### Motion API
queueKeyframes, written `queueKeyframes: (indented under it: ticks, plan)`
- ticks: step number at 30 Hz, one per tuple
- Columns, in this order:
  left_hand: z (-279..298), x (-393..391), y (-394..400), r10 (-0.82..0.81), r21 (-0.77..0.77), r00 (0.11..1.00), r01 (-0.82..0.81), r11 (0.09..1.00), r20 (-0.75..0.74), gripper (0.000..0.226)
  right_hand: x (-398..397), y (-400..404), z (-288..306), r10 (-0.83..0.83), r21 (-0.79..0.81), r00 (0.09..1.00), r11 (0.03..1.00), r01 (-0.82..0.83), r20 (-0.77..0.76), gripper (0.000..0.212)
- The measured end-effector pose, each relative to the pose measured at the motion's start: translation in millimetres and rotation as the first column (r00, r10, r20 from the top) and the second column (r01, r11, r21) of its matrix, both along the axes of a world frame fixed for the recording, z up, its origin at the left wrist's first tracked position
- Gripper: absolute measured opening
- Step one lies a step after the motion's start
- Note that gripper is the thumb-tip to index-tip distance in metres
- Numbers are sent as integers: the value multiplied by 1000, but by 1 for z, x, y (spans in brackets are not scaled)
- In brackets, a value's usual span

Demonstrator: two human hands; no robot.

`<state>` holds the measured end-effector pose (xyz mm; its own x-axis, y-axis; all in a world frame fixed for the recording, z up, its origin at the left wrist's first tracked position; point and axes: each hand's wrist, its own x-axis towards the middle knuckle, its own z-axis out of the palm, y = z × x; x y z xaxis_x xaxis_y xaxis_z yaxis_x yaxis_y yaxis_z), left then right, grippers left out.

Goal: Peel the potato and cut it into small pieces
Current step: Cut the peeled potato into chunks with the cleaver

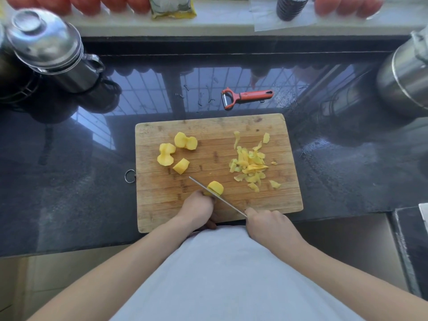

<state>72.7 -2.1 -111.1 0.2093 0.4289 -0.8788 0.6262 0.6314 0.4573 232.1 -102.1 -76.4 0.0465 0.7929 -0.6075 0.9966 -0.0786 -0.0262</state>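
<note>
Right hand grips knife; left hand pins potato piece (fingertips best curled back), cutting straight down.

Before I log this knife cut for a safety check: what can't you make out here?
- Head view: left hand covers its own fingertips and part of the potato piece.
- Right hand hides the knife handle.
- Windowsill items are blurred and cut off by the top edge.

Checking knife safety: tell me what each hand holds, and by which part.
Right hand grips the knife by its handle; left hand holds the potato piece at its near end.
</note>
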Motion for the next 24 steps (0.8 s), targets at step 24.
queueKeyframes:
  ticks: [24]
  plan:
    - [-3,7,-16,315,206,941,-335,920,122,19,-7,1,-3,-22,153,999,988,26,-23,33]
